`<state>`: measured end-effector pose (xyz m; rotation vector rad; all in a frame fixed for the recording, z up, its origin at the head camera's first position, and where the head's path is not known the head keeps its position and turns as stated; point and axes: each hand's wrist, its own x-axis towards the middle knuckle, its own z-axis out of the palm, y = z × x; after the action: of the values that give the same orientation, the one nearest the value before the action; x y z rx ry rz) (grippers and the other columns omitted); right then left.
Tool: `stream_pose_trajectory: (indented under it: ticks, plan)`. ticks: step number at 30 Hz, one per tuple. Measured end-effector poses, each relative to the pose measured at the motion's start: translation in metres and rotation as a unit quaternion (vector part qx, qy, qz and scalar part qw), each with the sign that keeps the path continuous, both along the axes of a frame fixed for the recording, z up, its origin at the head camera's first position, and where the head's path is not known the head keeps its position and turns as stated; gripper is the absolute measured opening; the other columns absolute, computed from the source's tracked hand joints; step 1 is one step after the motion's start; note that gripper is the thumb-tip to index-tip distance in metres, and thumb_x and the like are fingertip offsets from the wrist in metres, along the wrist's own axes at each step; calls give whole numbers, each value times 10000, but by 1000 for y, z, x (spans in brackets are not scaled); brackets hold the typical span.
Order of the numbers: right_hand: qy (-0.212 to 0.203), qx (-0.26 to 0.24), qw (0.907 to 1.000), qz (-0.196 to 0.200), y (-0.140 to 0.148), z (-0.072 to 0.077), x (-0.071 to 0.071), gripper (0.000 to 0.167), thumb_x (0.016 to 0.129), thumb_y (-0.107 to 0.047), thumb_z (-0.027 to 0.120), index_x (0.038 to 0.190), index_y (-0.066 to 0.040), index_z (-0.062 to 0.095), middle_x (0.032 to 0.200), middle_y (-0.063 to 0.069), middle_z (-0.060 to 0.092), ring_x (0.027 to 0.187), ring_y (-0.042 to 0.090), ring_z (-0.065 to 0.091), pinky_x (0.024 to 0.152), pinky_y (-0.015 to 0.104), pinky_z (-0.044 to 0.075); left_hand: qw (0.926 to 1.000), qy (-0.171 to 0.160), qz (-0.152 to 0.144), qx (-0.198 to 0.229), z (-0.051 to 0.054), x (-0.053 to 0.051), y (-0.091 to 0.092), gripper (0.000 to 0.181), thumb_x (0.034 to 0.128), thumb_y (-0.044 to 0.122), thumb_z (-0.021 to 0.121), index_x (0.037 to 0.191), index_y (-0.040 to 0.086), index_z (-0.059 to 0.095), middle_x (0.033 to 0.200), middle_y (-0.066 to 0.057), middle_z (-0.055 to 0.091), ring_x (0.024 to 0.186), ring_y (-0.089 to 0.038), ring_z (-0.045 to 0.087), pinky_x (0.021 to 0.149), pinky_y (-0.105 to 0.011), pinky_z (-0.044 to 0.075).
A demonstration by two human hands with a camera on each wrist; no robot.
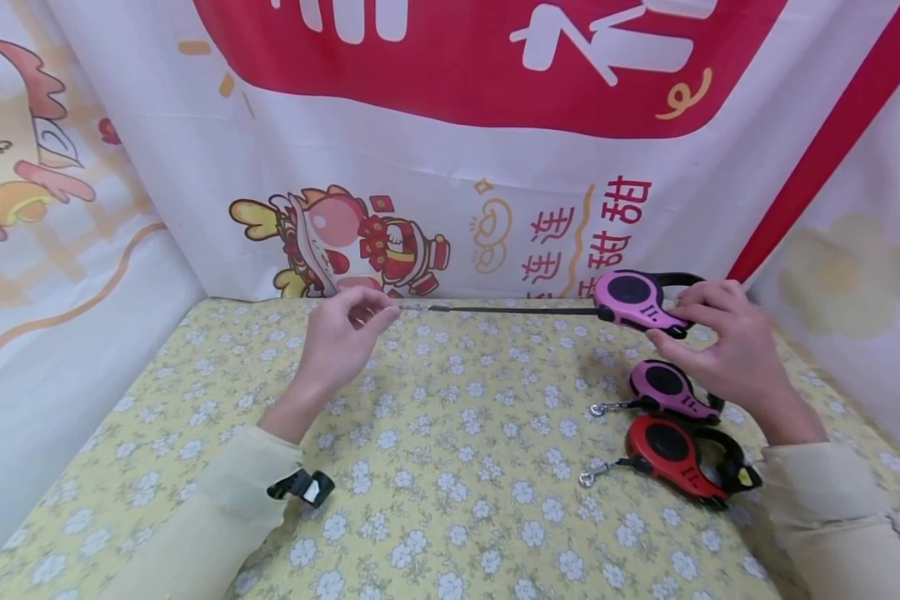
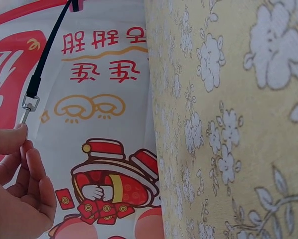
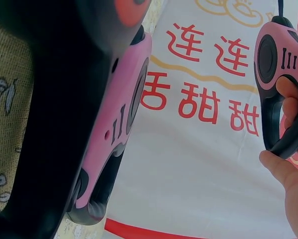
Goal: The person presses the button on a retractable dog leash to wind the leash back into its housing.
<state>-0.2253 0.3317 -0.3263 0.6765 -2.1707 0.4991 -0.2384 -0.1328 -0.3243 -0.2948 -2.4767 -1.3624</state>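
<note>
My right hand (image 1: 735,350) holds a pink and black retractable dog leash (image 1: 630,290) above the table, fingers through its handle loop in the right wrist view. The black strap (image 1: 521,311) runs out level to the left. At its end, my left hand (image 1: 345,333) pinches the metal clip (image 2: 29,104) between thumb and forefinger; the clip's far part is hidden by the fingers. Below the right hand lies a second pink leash (image 1: 660,379) with its metal clip (image 1: 598,410) out. Nearer still is a red leash (image 1: 667,446), its clip (image 1: 589,477) pointing left.
A yellow cloth with white flowers (image 1: 450,467) covers the table. Behind it hangs a white and red printed cloth (image 1: 450,192), with more printed cloth (image 1: 855,275) at the right side. A black strap with a small device (image 1: 307,487) sits on the left sleeve.
</note>
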Motion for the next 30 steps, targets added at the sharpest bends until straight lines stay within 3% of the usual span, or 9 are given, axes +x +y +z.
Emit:
stream_pose_trajectory:
  ticks: [15,18,22,26,28,30]
  plan:
    - [-103,-130,9996,236,-8,2,3,760,937,-687,640,880,57,782,1014,215,710,990,346,564,831,326,406,9997,15,-44,-227,1,0,4,195,1072,226,636,1170,79,719,1054,-93,709,930,-231,619,817,-324,528]
    - [-132,-98,9996,240,-9,4,3,577,902,-511,758,884,66,779,1019,217,709,999,352,561,824,335,403,9996,12,-107,-243,1,0,4,200,1078,214,619,1177,69,714,1061,-98,704,943,-236,618,838,-344,527]
    - [-170,-83,9995,260,-10,5,4,440,838,-367,812,876,70,775,1017,218,707,1004,353,560,823,330,403,9995,33,-166,-272,2,0,5,213,1089,216,596,1177,57,708,1056,-102,695,941,-238,613,834,-343,526]
    - [-93,-104,9995,285,-12,3,4,656,918,-593,724,862,58,779,1005,214,709,995,343,562,824,301,408,9994,56,-197,-282,2,-1,6,224,1096,220,579,1182,55,703,1051,-99,688,936,-233,609,820,-323,525]
    - [-64,-114,9995,301,-13,3,4,799,934,-723,614,860,55,779,1001,212,709,993,341,562,828,294,407,9993,58,-219,-290,2,-1,6,230,1098,220,570,1188,52,699,1054,-101,688,938,-233,612,824,-319,525]
    - [-61,-127,9995,299,-15,3,4,838,929,-763,574,857,46,783,997,201,712,994,336,564,833,295,410,9992,62,-251,-296,2,0,6,239,1100,221,563,1192,44,694,1056,-102,688,939,-235,614,825,-317,525]
